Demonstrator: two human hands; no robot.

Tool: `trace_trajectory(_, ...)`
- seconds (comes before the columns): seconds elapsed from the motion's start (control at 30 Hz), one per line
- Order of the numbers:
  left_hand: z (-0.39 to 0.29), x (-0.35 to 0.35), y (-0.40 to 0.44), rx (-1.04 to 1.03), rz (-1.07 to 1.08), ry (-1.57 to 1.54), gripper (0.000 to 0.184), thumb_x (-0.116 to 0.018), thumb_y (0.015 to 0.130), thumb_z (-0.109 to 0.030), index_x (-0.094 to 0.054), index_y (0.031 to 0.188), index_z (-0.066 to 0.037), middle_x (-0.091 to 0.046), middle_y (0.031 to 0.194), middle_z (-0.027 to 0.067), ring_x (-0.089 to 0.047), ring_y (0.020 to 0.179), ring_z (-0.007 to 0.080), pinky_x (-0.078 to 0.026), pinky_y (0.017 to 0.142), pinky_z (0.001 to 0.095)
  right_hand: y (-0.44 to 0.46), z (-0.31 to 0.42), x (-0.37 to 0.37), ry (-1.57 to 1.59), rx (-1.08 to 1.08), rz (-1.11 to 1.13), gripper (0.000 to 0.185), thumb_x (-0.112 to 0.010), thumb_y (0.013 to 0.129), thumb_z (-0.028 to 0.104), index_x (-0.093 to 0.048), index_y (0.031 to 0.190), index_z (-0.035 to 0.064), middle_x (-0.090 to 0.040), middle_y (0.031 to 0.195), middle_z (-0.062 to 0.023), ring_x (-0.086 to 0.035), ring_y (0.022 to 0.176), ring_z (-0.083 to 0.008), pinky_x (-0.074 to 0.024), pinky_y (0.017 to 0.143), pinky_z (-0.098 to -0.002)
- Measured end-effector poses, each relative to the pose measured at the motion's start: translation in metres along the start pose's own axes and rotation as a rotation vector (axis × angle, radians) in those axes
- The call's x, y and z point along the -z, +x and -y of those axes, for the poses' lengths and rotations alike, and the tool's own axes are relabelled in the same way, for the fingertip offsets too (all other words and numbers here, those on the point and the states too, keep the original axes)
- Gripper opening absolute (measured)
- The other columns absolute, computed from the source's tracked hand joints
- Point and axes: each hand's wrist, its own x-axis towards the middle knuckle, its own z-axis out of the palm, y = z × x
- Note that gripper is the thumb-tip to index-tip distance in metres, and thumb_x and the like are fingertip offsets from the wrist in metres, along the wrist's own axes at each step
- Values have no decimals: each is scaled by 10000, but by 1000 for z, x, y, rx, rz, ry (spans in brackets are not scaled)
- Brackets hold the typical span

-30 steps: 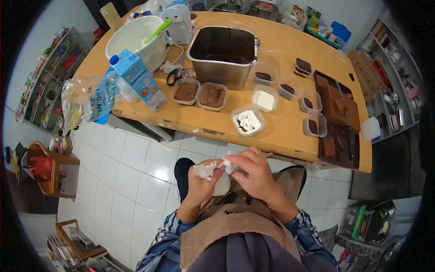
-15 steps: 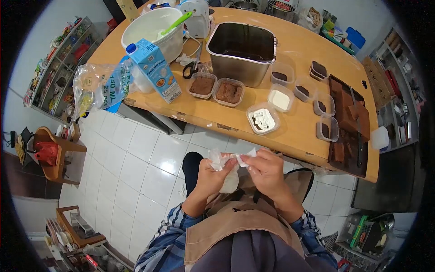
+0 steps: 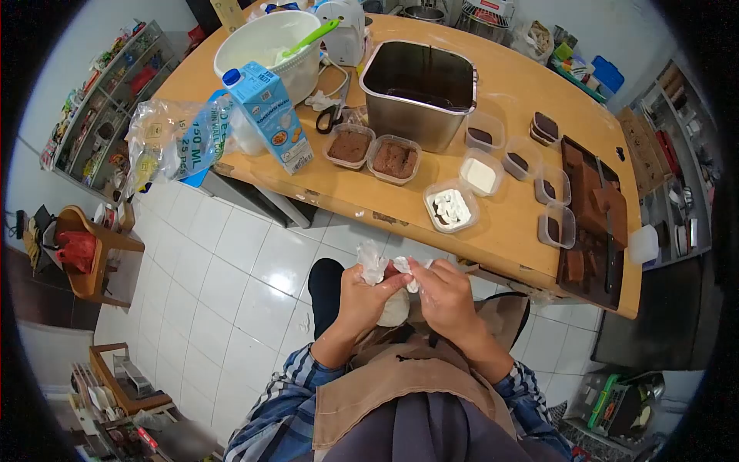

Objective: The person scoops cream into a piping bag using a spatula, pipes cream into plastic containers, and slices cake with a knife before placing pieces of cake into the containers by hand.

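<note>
Above my lap, in front of the table edge, my left hand is closed round the gathered top of a white plastic bag, whose filled, rounded part hangs below the fingers. Thin crumpled plastic sticks up beyond the left thumb. My right hand pinches a twisted end of the same plastic, close beside the left thumb. On the table nearest the hands stands a clear tub with white cream on top. Behind it is a tub with a smooth white surface.
A metal tin, a blue carton, a white bowl with a green spatula, and black scissors stand on the table. Two brown cake tubs are near the front. A dark tray at right holds cake and a knife.
The view has shifted, so the table items appear further right. Both hands remain together on the bag, and the right fingers have changed their hold on the twisted plastic.
</note>
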Motion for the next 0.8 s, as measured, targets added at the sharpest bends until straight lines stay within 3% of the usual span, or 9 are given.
trace_trajectory(0.2,-11,-6,0,75,39,-52,152,-718,752,-54,-650,877,-1,-630,765,9,-530,667,52,-430,590,211,-7,-6,5,54,-56,-8,283,-602,662,-43,-627,943,-17,-532,640,-123,-521,602,-278,-426,523,-366)
trace_trajectory(0.33,-2,-2,2,-50,39,122,140,-696,783,-79,-652,884,7,-629,764,4,-522,686,43,-431,600,211,-9,-2,3,142,-110,18,337,-581,701,-52,-594,1037,-24,-556,657,-135,-547,638,-307,-448,558,-374)
trace_trajectory(0.43,-4,-3,3,-143,-8,186,129,-678,802,-90,-653,883,7,-629,760,0,-521,695,42,-429,602,212,-11,11,-1,272,-260,23,404,-562,750,-48,-533,1152,-28,-584,714,-171,-579,660,-311,-472,602,-357)
trace_trajectory(0.53,-9,-2,1,-143,21,201,118,-666,813,-94,-654,876,5,-629,759,0,-522,694,45,-428,602,212,-5,12,14,419,-596,196,473,-561,778,-35,-471,1243,-17,-617,782,-179,-605,660,-245,-481,623,-324)
trace_trajectory(0.63,-8,-2,-1,-122,79,131,113,-657,821,-96,-651,867,6,-628,761,3,-522,688,47,-427,602,213,-24,-12,-4,652,-617,53,487,-585,762,-42,-488,1239,-9,-641,831,-145,-598,651,-173,-476,623,-280)
trace_trajectory(0.8,-6,3,-1,-9,177,22,127,-635,848,-123,-649,845,4,-612,739,-6,-510,664,44,-412,572,213,-9,-8,6,510,-462,70,406,-624,719,-63,-593,1118,5,-608,791,-77,-557,672,-139,-456,612,-255)
